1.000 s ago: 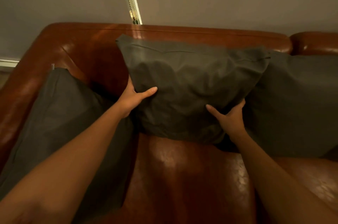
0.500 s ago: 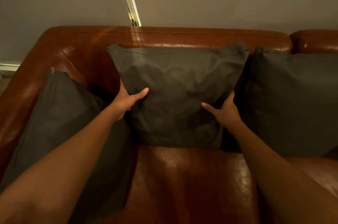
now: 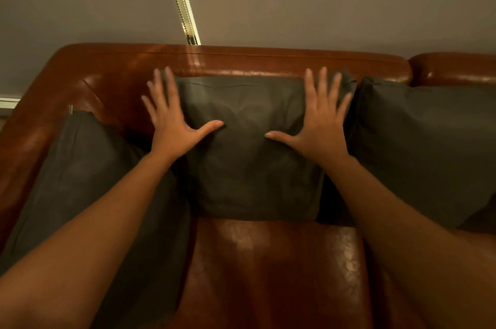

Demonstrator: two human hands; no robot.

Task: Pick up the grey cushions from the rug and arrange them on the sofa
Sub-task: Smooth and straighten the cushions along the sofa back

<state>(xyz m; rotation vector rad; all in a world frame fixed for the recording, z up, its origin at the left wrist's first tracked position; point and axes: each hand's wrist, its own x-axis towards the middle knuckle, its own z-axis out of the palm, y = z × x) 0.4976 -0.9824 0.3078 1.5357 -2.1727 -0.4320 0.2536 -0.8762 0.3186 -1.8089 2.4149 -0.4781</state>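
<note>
Three grey cushions stand on the brown leather sofa [image 3: 268, 275]. The middle cushion [image 3: 249, 167] leans upright against the backrest. My left hand [image 3: 171, 124] lies flat with spread fingers on its upper left corner, partly over the backrest. My right hand [image 3: 319, 122] lies flat with spread fingers on its upper right part. Neither hand grips anything. A second cushion [image 3: 80, 189] leans against the left armrest, partly behind my left forearm. The third cushion [image 3: 429, 146] stands to the right against the backrest.
The sofa's backrest [image 3: 268, 60] runs along a plain wall. A beaded blind cord [image 3: 182, 6] hangs down behind it. A second backrest section [image 3: 456, 68] starts at the far right. The bare seat cushion lies in front of the middle cushion.
Both hands let go of the middle cushion's lower sides and moved up to lie flat on its top part. The cushion now stands straighter against the backrest.
</note>
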